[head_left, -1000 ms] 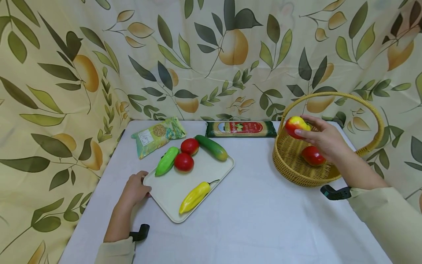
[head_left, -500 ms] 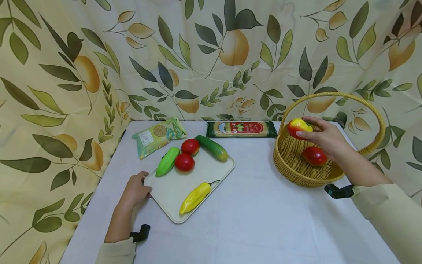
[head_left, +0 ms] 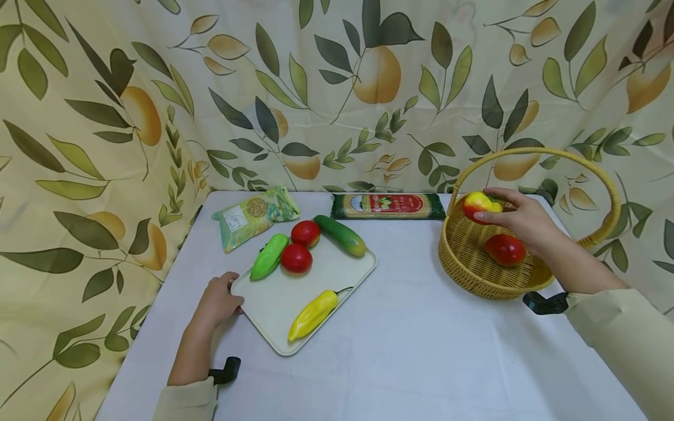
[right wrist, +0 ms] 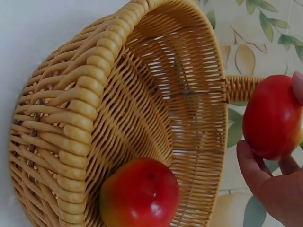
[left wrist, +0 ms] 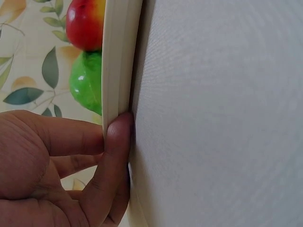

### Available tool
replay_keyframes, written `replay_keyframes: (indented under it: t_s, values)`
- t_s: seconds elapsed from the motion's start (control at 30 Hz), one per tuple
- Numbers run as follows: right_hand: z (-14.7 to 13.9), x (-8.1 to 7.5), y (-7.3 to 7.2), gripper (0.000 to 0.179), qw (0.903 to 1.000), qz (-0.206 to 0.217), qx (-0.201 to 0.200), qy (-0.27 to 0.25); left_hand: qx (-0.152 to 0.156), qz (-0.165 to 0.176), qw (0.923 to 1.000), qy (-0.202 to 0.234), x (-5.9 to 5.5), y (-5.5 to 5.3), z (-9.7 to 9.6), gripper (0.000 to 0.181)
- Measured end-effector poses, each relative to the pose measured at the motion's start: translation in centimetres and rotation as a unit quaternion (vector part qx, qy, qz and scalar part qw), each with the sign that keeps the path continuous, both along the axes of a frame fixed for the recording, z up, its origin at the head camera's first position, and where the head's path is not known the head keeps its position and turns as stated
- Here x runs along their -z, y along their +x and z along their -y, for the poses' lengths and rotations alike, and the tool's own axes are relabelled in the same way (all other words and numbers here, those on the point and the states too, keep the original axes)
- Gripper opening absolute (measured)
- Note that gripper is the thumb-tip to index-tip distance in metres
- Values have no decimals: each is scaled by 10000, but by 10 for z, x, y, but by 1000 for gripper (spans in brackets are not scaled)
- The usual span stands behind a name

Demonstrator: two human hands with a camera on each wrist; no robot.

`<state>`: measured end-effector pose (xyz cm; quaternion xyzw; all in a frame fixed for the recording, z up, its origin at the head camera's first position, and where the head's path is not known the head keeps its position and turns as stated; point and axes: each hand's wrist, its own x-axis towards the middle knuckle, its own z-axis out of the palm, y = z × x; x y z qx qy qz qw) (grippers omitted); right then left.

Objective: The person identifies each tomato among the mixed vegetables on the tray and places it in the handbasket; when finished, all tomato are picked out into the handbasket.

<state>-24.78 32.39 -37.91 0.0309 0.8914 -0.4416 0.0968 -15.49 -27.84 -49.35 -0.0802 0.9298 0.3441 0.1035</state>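
Observation:
My right hand [head_left: 526, 221] holds a red-and-yellow mango [head_left: 477, 209] between thumb and fingers, above the left side of a wicker basket [head_left: 463, 279]. Inside the basket lies another red mango [head_left: 505, 250]; both show in the right wrist view, the held mango [right wrist: 272, 118] at the right edge. On the left, my left hand [head_left: 215, 301] pinches the edge of a cream tray [head_left: 263, 313]; the left wrist view shows thumb and fingers around the tray rim [left wrist: 118, 71]. The tray bears two red fruits [head_left: 296, 259], a light green vegetable [head_left: 269, 257], a cucumber [head_left: 341, 236] and a yellow pepper [head_left: 313, 316].
Behind the tray lies a green-and-yellow food bag [head_left: 255, 217]. A long green packet with a red label [head_left: 388, 206] lies along the table's back edge. The basket's tall handle [head_left: 537, 151] arches above the right hand. A patterned curtain [head_left: 337, 99] hangs behind the table.
My right hand and the held mango have sunk slightly toward the basket and shifted a little right. The left hand stays on the tray edge. The whole head view has shifted slightly.

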Motion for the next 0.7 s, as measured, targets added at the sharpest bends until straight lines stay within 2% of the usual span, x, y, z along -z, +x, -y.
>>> replay_keyframes:
  t_s: [0.7]
  values:
    - [-2,4,-13,86,9939,119,-664,867,30,-56,10000,4,-2,0,-1,56]
